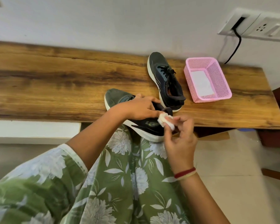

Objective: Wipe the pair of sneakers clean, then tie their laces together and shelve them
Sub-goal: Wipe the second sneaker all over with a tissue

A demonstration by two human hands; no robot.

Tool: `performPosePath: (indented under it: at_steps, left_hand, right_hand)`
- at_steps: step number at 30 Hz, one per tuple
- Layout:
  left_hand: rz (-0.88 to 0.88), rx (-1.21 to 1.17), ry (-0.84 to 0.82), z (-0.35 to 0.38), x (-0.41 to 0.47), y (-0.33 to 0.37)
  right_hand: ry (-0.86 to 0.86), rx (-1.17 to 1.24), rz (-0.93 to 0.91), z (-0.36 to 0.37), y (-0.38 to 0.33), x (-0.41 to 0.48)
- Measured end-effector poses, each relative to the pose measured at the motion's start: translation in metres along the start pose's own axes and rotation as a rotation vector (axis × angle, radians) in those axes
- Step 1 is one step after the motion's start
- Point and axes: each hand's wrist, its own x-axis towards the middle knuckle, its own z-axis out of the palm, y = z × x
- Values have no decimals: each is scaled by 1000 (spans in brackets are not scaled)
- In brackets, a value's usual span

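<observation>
A dark sneaker with a white sole (145,126) lies at the wooden table's front edge, its heel hanging over my lap. My left hand (141,109) grips it from above around the collar. Pinched in my right hand (179,136) is a small crumpled white wipe (166,121), held against the sneaker's heel side. Farther back on the table stands the second dark sneaker (166,81), upright with black laces, toe toward the wall, untouched.
A pink perforated basket (220,80) holding white wipes sits to the right of the second sneaker. The wooden table (55,81) runs along a white wall. A socket panel (257,25) with a black cable is at the upper right. Tiled floor lies below right.
</observation>
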Motion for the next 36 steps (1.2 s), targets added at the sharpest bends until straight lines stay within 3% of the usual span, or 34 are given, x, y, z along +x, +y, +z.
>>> performPosePath:
  at_steps: [4,8,13,15,20,25,27,31,33,36]
  left_hand:
    - [-39,136,-87,-10,7,7]
    - [-31,138,-58,-9,7,16]
    - [-33,179,-88,-10,6,22]
    - [-41,196,-114,-12,4,22]
    - [-82,151,-108,-11,1,19]
    - [-84,128,-111,-9,2,20]
    - [-80,141,-118,-9,2,20]
    - [-123,79,-88,-3,-1,14]
    - [-147,15,-56,3,-3,11]
    - [-161,-8,-10,26,-10,6]
  right_hand:
    - [-83,-288,-183,17,7,-16]
    - [-347,-378,-232,21,4,-39]
    - [1,-259,-198,13,-1,2]
    - [-31,-325,-257,22,-2,5]
    - [-295,-402,-447,25,6,-20]
    - [-89,-418,-282,11,7,2]
    - [-153,-447,-348,20,6,-5]
    - [-517,-336,-514,32,7,-33]
    - [-415,-170,-363,21,4,-30]
    - [22,59,71,-2,7,-11]
